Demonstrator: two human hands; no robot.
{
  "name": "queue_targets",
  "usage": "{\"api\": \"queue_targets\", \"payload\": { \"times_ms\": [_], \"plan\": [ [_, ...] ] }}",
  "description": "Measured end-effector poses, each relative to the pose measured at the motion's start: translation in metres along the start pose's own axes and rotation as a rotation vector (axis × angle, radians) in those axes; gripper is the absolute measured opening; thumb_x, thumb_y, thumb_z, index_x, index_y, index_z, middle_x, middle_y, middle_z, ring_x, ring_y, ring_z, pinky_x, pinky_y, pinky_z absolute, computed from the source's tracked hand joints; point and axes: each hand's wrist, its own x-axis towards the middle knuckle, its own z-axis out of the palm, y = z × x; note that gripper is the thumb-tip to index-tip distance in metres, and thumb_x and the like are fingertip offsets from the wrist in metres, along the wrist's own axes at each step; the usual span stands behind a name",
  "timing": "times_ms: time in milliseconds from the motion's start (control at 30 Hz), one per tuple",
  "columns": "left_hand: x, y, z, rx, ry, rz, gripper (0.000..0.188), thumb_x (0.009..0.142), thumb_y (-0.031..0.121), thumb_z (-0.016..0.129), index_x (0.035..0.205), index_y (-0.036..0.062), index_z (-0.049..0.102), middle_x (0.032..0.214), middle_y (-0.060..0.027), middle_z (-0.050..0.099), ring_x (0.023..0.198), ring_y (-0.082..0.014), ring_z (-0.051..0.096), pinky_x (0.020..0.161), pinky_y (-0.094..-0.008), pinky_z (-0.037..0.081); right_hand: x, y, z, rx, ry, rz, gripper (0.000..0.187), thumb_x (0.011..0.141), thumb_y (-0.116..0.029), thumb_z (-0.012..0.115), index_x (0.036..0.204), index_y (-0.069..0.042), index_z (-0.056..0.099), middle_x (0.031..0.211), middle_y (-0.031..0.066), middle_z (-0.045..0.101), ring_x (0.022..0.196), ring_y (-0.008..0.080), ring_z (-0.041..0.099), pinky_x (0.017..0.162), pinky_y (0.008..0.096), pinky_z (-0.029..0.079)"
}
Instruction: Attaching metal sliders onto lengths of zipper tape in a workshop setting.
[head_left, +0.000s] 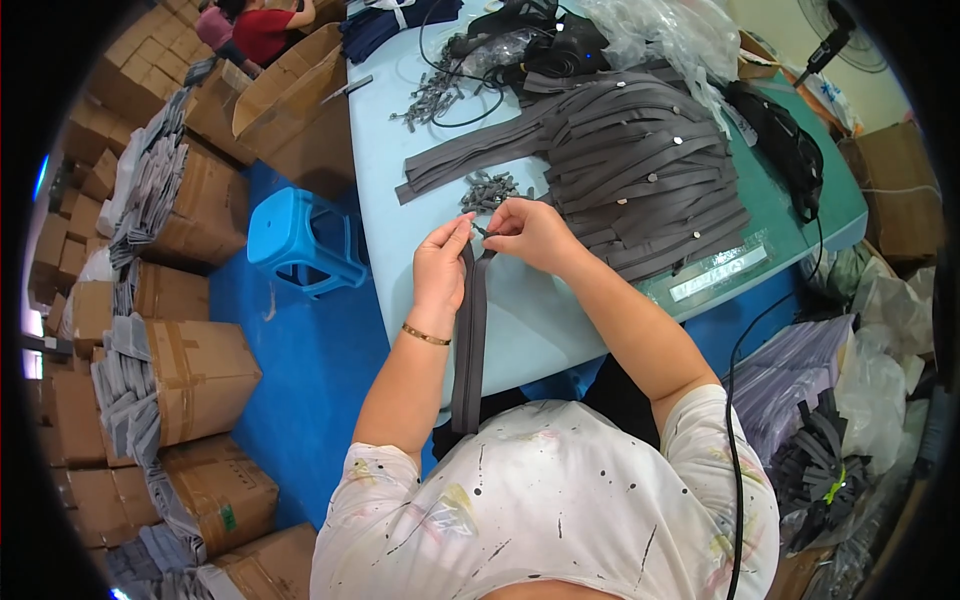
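Observation:
A dark grey zipper (468,350) hangs from my fingers over the table's near edge, its lower end by my lap. My left hand (440,265) is closed in a pinch on the zipper's upper end. My right hand (532,236) is pinched at the same end, beside the left fingertips. A small dark piece (481,231), which looks like a zipper slider, shows between the two hands. Just beyond them lies a small pile of grey zipper sliders (490,190). To the right a broad stack of grey zippers (640,170) is spread on the table (400,235).
More loose sliders (432,95) and black cables lie farther back, near clear plastic bags (670,30). A black bag (780,140) sits at the right. On the left are a blue stool (290,225) and cardboard boxes (200,370). Another person (265,32) is at the far left.

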Motion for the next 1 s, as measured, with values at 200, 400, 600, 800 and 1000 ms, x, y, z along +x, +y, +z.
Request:
{"api": "queue_targets", "payload": {
  "times_ms": [200,400,600,800,1000],
  "plan": [
    [-0.001,0.003,0.003,-0.130,-0.051,-0.118,0.023,0.088,0.006,0.057,0.107,-0.0058,0.058,0.105,-0.0100,0.060,0.086,-0.0123,0.054,0.082,-0.0243,0.044,0.002,-0.001,-0.002,0.241,0.000,0.126,0.010,0.076,-0.008,0.069,0.082,-0.001,0.064,0.079,0.0025,0.065,0.071,0.0066,0.058,0.063,0.0214,0.047],
    [-0.005,0.003,0.008,0.028,-0.083,-0.049,0.022,0.089,0.008,0.056,0.107,-0.0037,0.060,0.103,-0.0082,0.060,0.091,-0.0116,0.053,0.085,-0.0247,0.042,0.003,0.002,-0.003,0.312,-0.024,0.096,0.017,0.075,-0.009,0.071,0.086,-0.001,0.061,0.077,0.0024,0.063,0.072,0.0072,0.057,0.064,0.0215,0.046],
    [-0.006,0.001,0.006,0.273,-0.106,0.078,0.021,0.088,0.008,0.057,0.106,-0.0009,0.062,0.098,-0.0034,0.060,0.091,-0.0098,0.052,0.083,-0.0228,0.040,0.006,0.005,-0.005,0.139,-0.006,0.115,0.024,0.073,-0.005,0.072,0.080,-0.005,0.049,0.071,0.0011,0.059,0.069,0.0061,0.055,0.063,0.0207,0.044],
    [-0.013,0.010,0.015,0.564,-0.095,0.184,0.017,0.085,0.005,0.059,0.100,0.0022,0.067,0.085,0.0010,0.049,0.080,-0.0077,0.046,0.073,-0.0204,0.038,0.007,0.012,-0.008,0.148,0.002,0.091,0.031,0.067,-0.013,0.077,0.078,-0.006,0.050,0.073,0.0021,0.060,0.066,0.0078,0.053,0.059,0.0233,0.043],
    [-0.011,0.006,0.012,0.641,-0.097,0.263,0.020,0.085,0.007,0.059,0.103,0.0069,0.067,0.081,0.0008,0.046,0.072,-0.0076,0.044,0.065,-0.0202,0.038,0.007,0.016,-0.010,0.153,-0.005,0.040,0.025,0.070,-0.010,0.075,0.080,-0.005,0.052,0.073,0.0019,0.060,0.068,0.0072,0.055,0.061,0.0227,0.044]
  ]
}}
